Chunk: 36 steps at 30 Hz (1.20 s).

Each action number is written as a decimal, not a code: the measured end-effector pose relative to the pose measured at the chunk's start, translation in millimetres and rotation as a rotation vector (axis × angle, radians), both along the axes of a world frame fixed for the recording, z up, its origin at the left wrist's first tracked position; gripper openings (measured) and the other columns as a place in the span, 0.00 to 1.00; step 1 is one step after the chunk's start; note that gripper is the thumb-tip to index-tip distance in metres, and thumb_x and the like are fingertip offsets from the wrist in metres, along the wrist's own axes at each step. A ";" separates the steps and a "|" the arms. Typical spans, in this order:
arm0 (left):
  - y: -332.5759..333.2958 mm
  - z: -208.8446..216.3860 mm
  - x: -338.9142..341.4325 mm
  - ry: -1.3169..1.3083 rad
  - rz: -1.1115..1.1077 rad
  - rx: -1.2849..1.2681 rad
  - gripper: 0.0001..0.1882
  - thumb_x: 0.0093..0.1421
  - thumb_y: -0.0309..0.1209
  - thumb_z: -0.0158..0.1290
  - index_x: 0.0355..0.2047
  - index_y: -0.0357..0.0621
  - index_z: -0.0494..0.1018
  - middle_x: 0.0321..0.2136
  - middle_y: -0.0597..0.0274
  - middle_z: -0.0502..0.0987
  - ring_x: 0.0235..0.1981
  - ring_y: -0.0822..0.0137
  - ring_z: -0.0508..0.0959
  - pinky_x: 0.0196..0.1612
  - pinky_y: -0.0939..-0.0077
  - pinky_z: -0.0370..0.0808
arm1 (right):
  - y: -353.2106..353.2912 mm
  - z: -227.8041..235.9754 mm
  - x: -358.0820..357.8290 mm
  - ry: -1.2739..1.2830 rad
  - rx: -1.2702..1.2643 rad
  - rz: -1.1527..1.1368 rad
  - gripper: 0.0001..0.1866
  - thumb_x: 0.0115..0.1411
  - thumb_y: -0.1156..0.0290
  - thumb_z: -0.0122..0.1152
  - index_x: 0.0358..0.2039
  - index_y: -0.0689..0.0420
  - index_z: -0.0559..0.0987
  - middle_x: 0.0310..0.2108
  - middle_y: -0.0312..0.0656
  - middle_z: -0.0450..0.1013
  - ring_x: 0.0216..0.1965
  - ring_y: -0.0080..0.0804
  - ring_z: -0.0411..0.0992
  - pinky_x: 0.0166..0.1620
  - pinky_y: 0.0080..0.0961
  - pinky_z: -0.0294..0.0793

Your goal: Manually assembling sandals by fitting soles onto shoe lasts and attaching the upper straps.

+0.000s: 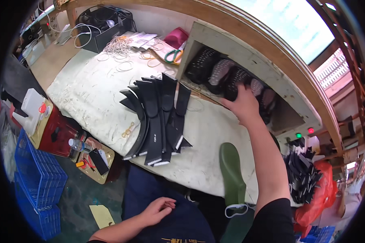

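My right hand (246,103) reaches across the table into an open-fronted white box. Its thumb and fingers are around the near end of a dark studded shoe upper (234,84), and the palm side is hidden. More studded uppers, black and greyish (221,72), lie in a row beside it. My left hand (159,210) rests low over my dark apron, fingers loosely curled and apart, holding nothing. A green shoe last (232,172) lies on the table's near edge, left of my right forearm. A fanned pile of black strips (154,117) with white ends lies left of it.
The white box (194,34) has green and red lights at its near corner. Rubber bands (119,46) and scissors (173,56) lie at the back. Blue crates (39,170) and a red stand (57,135) are on the left; black pieces (302,174) and a red bag (322,190) are on the right.
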<state>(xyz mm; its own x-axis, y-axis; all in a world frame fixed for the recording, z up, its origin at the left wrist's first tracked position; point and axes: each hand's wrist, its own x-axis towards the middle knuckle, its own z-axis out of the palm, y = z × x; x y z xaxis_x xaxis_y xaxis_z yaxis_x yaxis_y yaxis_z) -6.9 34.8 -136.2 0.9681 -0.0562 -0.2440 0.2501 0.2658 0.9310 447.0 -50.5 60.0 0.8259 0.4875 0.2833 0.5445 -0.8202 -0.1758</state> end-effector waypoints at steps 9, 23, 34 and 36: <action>-1.0 12.0 26.6 0.050 -0.081 -0.138 0.20 0.71 0.33 0.51 0.60 0.38 0.68 0.49 0.56 0.75 0.51 0.68 0.77 0.57 0.72 0.73 | 81.1 -39.3 68.4 -0.177 -0.269 -0.098 0.45 0.52 0.41 0.68 0.63 0.56 0.68 0.49 0.55 0.75 0.52 0.48 0.75 0.54 0.43 0.73; -46.4 108.7 81.9 -0.133 0.022 -0.660 0.37 0.68 0.33 0.56 0.72 0.43 0.52 0.67 0.50 0.65 0.67 0.56 0.66 0.68 0.56 0.64 | -151.5 9.7 -268.8 1.243 1.441 0.213 0.49 0.54 0.37 0.57 0.66 0.62 0.66 0.57 0.50 0.73 0.47 0.41 0.76 0.43 0.29 0.75; -58.0 83.3 64.3 0.044 0.477 -0.286 0.27 0.67 0.22 0.51 0.64 0.38 0.57 0.53 0.56 0.71 0.55 0.65 0.73 0.60 0.67 0.70 | -163.0 -39.7 -287.1 0.070 0.189 -0.369 0.37 0.49 0.59 0.72 0.58 0.63 0.73 0.44 0.54 0.77 0.46 0.56 0.75 0.48 0.44 0.75; -63.5 75.7 56.8 -0.004 0.420 -0.174 0.28 0.67 0.22 0.51 0.64 0.37 0.55 0.55 0.55 0.70 0.55 0.65 0.73 0.60 0.69 0.69 | -167.0 -43.6 -278.9 0.308 0.261 -0.415 0.35 0.49 0.59 0.72 0.56 0.63 0.75 0.43 0.54 0.78 0.43 0.57 0.77 0.47 0.45 0.76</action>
